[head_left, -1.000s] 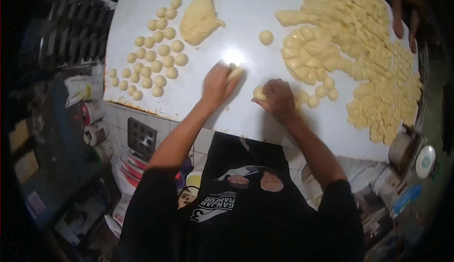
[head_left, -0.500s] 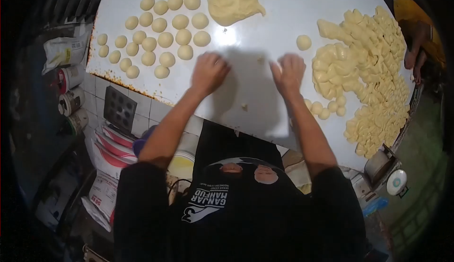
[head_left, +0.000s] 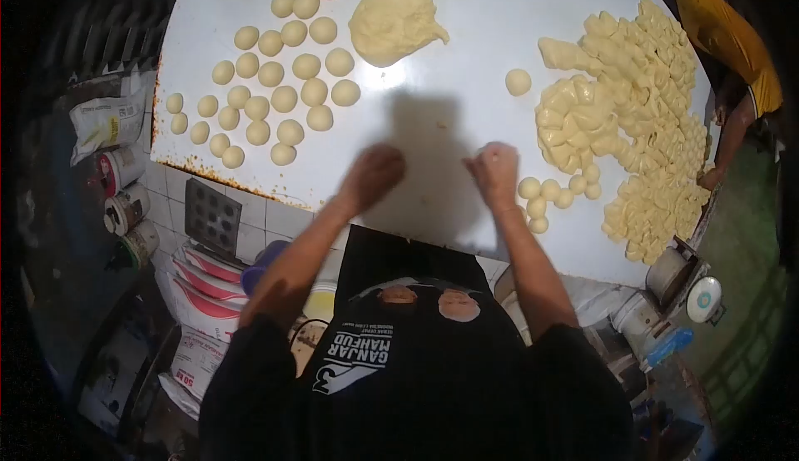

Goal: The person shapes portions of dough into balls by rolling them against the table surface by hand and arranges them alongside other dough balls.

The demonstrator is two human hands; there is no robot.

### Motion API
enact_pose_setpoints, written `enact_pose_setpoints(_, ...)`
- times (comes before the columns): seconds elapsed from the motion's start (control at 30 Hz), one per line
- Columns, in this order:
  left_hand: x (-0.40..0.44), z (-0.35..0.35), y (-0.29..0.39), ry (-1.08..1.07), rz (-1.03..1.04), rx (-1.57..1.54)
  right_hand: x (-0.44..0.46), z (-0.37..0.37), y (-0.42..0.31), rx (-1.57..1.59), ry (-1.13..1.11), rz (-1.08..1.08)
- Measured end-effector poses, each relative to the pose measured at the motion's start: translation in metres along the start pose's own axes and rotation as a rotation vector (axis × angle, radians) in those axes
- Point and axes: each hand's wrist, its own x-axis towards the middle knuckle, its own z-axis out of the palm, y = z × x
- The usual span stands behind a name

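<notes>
My left hand [head_left: 374,176] hovers over or rests on the near part of the white table [head_left: 433,149]. It is a little blurred, with its fingers curled in, so what it may hold is hidden. Across from it, my right hand [head_left: 497,174] forms a fist with the thumb toward the left hand; its inside is hidden too. Between and beyond them lies a tiny dough scrap [head_left: 441,126]. Round dough balls [head_left: 284,99] stand in loose rows left of my left hand. Small dough balls [head_left: 551,190] cluster right of my right hand, and a single dough ball [head_left: 518,82] lies farther off.
A large dough lump [head_left: 395,16] lies at the table's far middle. Flattened, overlapping dough pieces [head_left: 649,128] cover the right side. Another person's arm [head_left: 732,141] reaches to the right edge. Sacks [head_left: 200,361] and buckets [head_left: 125,166] stand below on the left.
Both my hands have drawn back toward my body, and their fingers are more curled. The view has shifted slightly. A dough scrap near the front edge no longer shows. The other person's arm shows more.
</notes>
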Motion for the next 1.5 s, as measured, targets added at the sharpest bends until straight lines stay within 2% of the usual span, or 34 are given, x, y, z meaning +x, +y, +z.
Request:
enact_pose_setpoints(0.03, 0.016, -0.018, -0.001, -0.254, -0.121, 0.105, -0.004, -0.005, 0.015, -0.012, -0.055, -0.022)
enact_pose_setpoints(0.07, 0.032, -0.037, -0.001, -0.523, -0.208, 0.233, 0.022, -0.004, 0.013, -0.135, 0.034, 0.010)
enact_pose_setpoints(0.1, 0.034, -0.030, 0.009, 0.219, 0.062, 0.227, 0.051, -0.009, 0.002, -0.078, 0.022, 0.063)
enact_pose_setpoints(0.17, 0.062, -0.009, 0.048, 0.523, -0.094, 0.084, 0.055, -0.003, -0.031, 0.050, 0.141, 0.120)
enact_pose_setpoints(0.2, 0.044, 0.011, 0.042, 0.270, -0.064, 0.140, 0.040, 0.002, -0.030, 0.069, 0.161, 0.105)
enact_pose_setpoints(0.23, 0.023, 0.030, 0.040, 0.030, -0.042, 0.196, 0.006, 0.011, -0.016, 0.106, 0.120, -0.014)
enact_pose_setpoints(0.27, 0.001, 0.011, 0.054, 0.363, 0.119, -0.023, -0.015, 0.010, 0.000, 0.143, 0.069, -0.139)
enact_pose_setpoints(0.3, -0.015, -0.001, 0.036, 0.294, 0.120, -0.073, -0.013, -0.001, 0.015, 0.083, 0.062, -0.138)
enact_pose_setpoints(0.37, -0.004, -0.013, 0.024, 0.364, -0.045, 0.246, 0.022, -0.013, 0.014, -0.002, 0.018, 0.024)
enact_pose_setpoints(0.4, 0.019, -0.014, 0.030, 0.482, -0.115, 0.216, 0.021, -0.015, 0.004, 0.023, 0.000, 0.004)
enact_pose_setpoints(0.43, 0.034, 0.001, 0.032, 0.487, -0.228, 0.237, 0.029, -0.014, -0.007, 0.056, -0.032, 0.067)
enact_pose_setpoints(0.47, 0.028, 0.033, 0.037, 0.598, -0.200, 0.055, 0.037, -0.014, -0.019, 0.083, -0.063, 0.129)
enact_pose_setpoints(0.5, 0.019, 0.052, 0.041, 0.718, -0.152, -0.129, 0.025, -0.015, -0.025, 0.142, -0.024, 0.031)
enact_pose_setpoints(0.53, 0.003, 0.041, 0.044, 0.758, -0.153, -0.116, -0.004, -0.019, -0.019, 0.195, 0.009, -0.075)
enact_pose_setpoints(0.6, -0.035, 0.020, 0.045, 0.477, 0.068, 0.158, -0.026, -0.035, -0.001, 0.150, 0.059, -0.095)
enact_pose_setpoints(0.63, -0.036, 0.011, 0.044, 0.496, 0.052, 0.156, -0.011, -0.043, -0.004, 0.147, 0.049, -0.117)
enact_pose_setpoints(0.7, -0.024, -0.008, 0.036, 0.435, -0.268, 0.128, 0.036, -0.065, -0.026, 0.583, -0.324, 0.653)
enact_pose_setpoints(0.73, -0.016, -0.007, 0.036, 0.404, -0.397, -0.021, 0.056, -0.060, -0.035, 0.917, -0.420, 0.842)
enact_pose_setpoints(0.77, -0.019, -0.004, 0.037, 0.434, -0.402, -0.018, 0.078, -0.061, -0.061, 0.910, -0.426, 0.812)
enact_pose_setpoints(0.83, -0.045, 0.008, 0.045, 0.498, -0.059, 0.066, 0.110, -0.071, -0.151, 1.064, -0.628, 0.663)
enact_pose_setpoints(0.9, -0.080, -0.001, 0.040, 0.476, -0.161, -0.028, 0.137, -0.059, -0.230, 1.128, -0.678, 0.401)
enact_pose_setpoints(0.97, -0.110, -0.035, 0.009, 0.446, -0.248, -0.111, 0.177, -0.030, -0.309, 1.025, -0.504, 0.076)
enact_pose_setpoints(1.03, -0.134, -0.103, -0.020, 0.789, -0.439, -0.154, 0.230, 0.008, -0.378, 0.820, -0.319, -0.211)
enact_pose_setpoints(1.1, -0.135, -0.196, -0.047, 0.973, -0.636, -0.186, 0.277, 0.100, -0.413, 0.661, -0.081, -0.444)
enact_pose_setpoints(1.13, -0.131, -0.233, -0.070, 1.069, -0.600, -0.130, 0.288, 0.120, -0.422, 0.655, -0.088, -0.445)
enact_pose_setpoints(1.2, -0.115, -0.296, -0.111, 1.179, -0.502, -0.013, 0.297, 0.145, -0.433, 0.294, 0.005, -0.602)
enact_pose_setpoints(1.23, -0.104, -0.320, -0.133, 1.202, -0.431, 0.046, 0.294, 0.139, -0.434, 0.281, 0.010, -0.598)
enact_pose_setpoints(1.27, -0.095, -0.328, -0.158, 1.202, -0.426, 0.028, 0.277, 0.120, -0.428, 0.310, -0.088, -0.588)
enact_pose_setpoints(1.33, -0.072, -0.337, -0.202, 1.089, -0.564, -0.066, 0.233, 0.084, -0.402, 0.376, -0.265, -0.567)
enact_pose_setpoints(1.37, -0.064, -0.335, -0.224, 1.081, -0.541, -0.082, 0.206, 0.070, -0.383, 0.420, -0.341, -0.563)
enact_pose_setpoints(1.4, -0.064, -0.324, -0.244, 0.879, -0.611, 0.112, 0.180, 0.054, -0.366, 0.451, -0.357, -0.529)
enact_pose_setpoints(1.43, -0.061, -0.319, -0.252, 0.675, -0.671, 0.312, 0.155, 0.036, -0.352, 0.489, -0.369, -0.500)
enact_pose_setpoints(1.5, -0.051, -0.314, -0.186, 0.946, -0.544, 0.570, 0.109, -0.011, -0.322, 0.469, -0.361, -0.371)
